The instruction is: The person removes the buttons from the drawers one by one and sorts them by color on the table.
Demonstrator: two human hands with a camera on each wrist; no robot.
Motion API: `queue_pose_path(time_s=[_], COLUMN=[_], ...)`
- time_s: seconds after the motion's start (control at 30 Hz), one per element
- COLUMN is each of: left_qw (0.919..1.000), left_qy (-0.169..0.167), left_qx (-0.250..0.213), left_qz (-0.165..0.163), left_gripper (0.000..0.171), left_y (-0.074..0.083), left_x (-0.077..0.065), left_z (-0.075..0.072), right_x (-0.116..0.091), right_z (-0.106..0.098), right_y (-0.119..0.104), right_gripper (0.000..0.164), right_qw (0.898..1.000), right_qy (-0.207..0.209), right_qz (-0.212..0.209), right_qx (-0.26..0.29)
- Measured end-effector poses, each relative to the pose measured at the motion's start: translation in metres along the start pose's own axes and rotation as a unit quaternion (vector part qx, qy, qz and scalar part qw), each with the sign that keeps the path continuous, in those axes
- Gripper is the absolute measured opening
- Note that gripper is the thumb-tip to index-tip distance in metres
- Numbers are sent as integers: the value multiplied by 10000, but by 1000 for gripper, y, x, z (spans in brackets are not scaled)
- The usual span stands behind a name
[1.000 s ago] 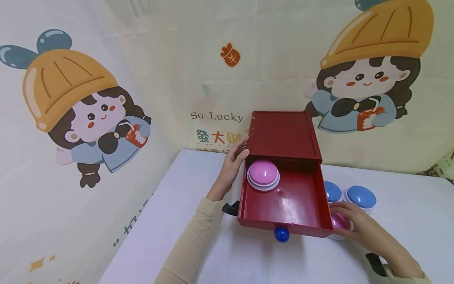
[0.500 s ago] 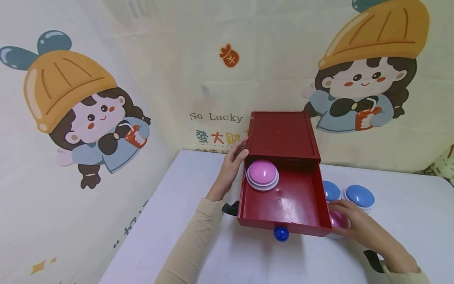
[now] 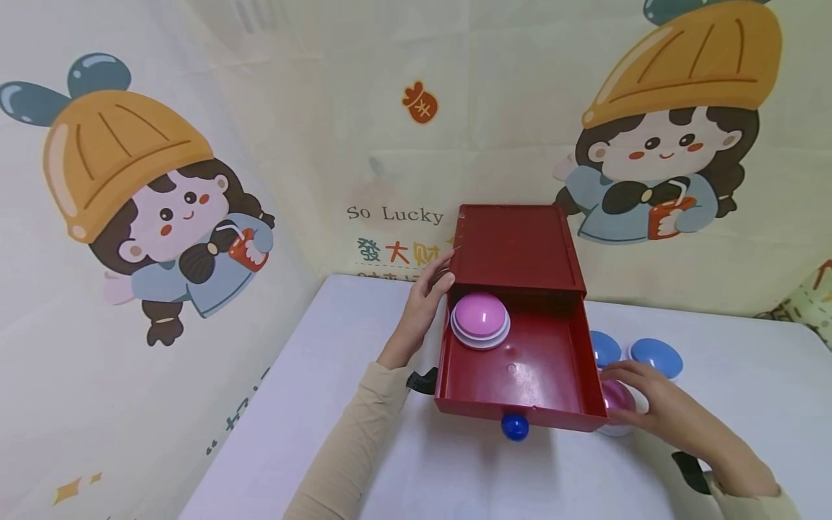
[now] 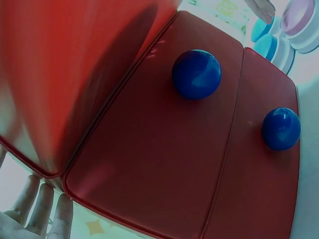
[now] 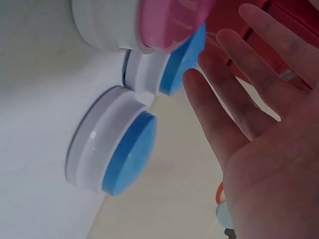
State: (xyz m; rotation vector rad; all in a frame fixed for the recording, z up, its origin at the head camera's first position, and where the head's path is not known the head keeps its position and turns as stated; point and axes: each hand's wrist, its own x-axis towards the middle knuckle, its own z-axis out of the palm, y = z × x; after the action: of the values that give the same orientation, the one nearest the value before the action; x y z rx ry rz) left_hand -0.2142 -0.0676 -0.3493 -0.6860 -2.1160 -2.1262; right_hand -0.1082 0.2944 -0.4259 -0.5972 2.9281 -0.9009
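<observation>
A red drawer cabinet (image 3: 520, 245) stands on the white table, its upper drawer (image 3: 520, 375) pulled out. Inside that drawer, at the back left, lies a push button (image 3: 481, 315) with a pink dome and white base. My left hand (image 3: 416, 314) rests against the cabinet's left side, fingers extended. Beyond the drawer's right wall sits a second pink push button (image 3: 617, 399), standing on the table. Around its dome my right hand (image 3: 669, 408) hovers with loosely bent fingers; in the right wrist view those fingers (image 5: 212, 112) spread apart from the pink button (image 5: 172, 22).
Two blue push buttons (image 3: 656, 357) with white bases stand on the table behind the right hand. A blue knob (image 3: 516, 427) sticks out from the open drawer's front. Closed drawer fronts (image 4: 149, 159) with blue knobs show in the left wrist view. A printed cloth (image 3: 390, 144) hangs behind.
The right hand's fingers have loosened around the pink button on the table, and more of its dome shows. The left hand and the drawer stay put; the head view shifts slightly.
</observation>
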Motion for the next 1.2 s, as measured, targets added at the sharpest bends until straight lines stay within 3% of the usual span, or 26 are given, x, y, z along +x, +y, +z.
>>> queue_pose_path(time_s=[0.37,0.6,1.03,1.2], left_qw=[10000,10000,9999,10000], left_qy=[-46,-26,-19,-32], left_qx=[2,5,59,21], left_qz=[-31,-35,-88,-71], left_gripper=[47,47,47,47], left_y=[-2,-4,-2,-2], left_x=[1,1,0,0], left_z=[-2,-1,-1,-1], right_x=[1,3,1,-2], right_z=[-13,-24,-39,-45], right_y=[-12,-25,-47,-55], right_gripper=[59,60,57,59], right_qw=[9990,9991,9926,9928], right_qy=[197,178,625,658], right_qz=[-360,-238,-701,-627], right_qx=[-199,-304,-773,-784])
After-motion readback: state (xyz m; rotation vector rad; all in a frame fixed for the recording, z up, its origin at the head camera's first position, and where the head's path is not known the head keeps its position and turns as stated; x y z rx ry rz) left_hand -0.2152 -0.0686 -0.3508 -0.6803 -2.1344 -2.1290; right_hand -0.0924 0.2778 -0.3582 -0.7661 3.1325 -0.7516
